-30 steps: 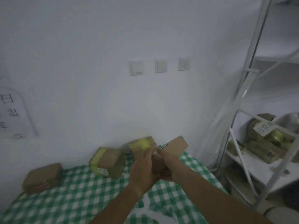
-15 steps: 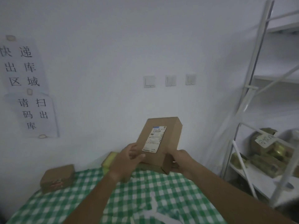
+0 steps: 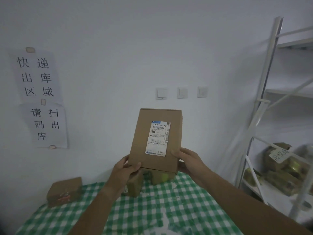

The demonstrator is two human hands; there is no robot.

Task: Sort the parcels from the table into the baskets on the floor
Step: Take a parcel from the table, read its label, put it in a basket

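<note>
A flat brown cardboard parcel (image 3: 157, 133) with a white shipping label is held upright in front of me, label facing the camera. My left hand (image 3: 126, 168) grips its lower left corner, thumb on the front. My right hand (image 3: 188, 159) grips its lower right edge. Below it, on the green-checked table (image 3: 152, 209), stand two more parcels: a small brown one (image 3: 134, 186) and one with yellow tape (image 3: 162, 178), both partly hidden. Another brown parcel (image 3: 64, 191) sits at the table's far left. No baskets are in view.
A white metal shelf rack (image 3: 264, 99) stands at the right, with taped parcels (image 3: 284, 168) and a paper tag on a lower shelf. Paper signs (image 3: 39, 97) and three wall switches (image 3: 182, 92) are on the white wall behind the table.
Both hands lifted the parcel off the table and turned it upright, so that its label faces me. It now stands higher and straighter than half a second ago.
</note>
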